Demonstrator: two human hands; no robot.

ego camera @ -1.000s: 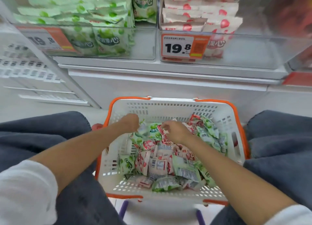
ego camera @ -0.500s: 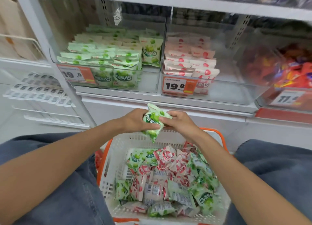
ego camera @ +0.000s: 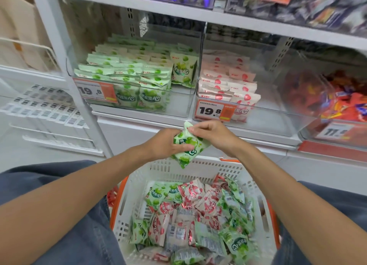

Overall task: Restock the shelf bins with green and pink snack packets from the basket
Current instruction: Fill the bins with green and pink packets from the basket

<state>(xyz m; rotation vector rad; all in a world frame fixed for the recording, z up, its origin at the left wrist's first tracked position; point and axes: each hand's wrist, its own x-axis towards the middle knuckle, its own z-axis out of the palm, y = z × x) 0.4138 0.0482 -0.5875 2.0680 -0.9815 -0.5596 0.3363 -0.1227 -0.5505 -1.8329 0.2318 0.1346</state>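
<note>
both hands grip one soft, crinkly green foil snack packet [ego camera: 187,145] above the white basket's far rim [ego camera: 178,166]: left hand [ego camera: 164,145] cups body, right hand [ego camera: 208,133] pinches top corner; light, likely slippery, so hold the edges.

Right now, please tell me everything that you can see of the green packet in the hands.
The green packet is a pouch of glossy film, pale green with darker round fruit pictures and white characters. It is tilted, one corner up, one down. The left hand grips its left side; the right hand pinches its top corner. It hangs over the far wall of the basket.
</note>
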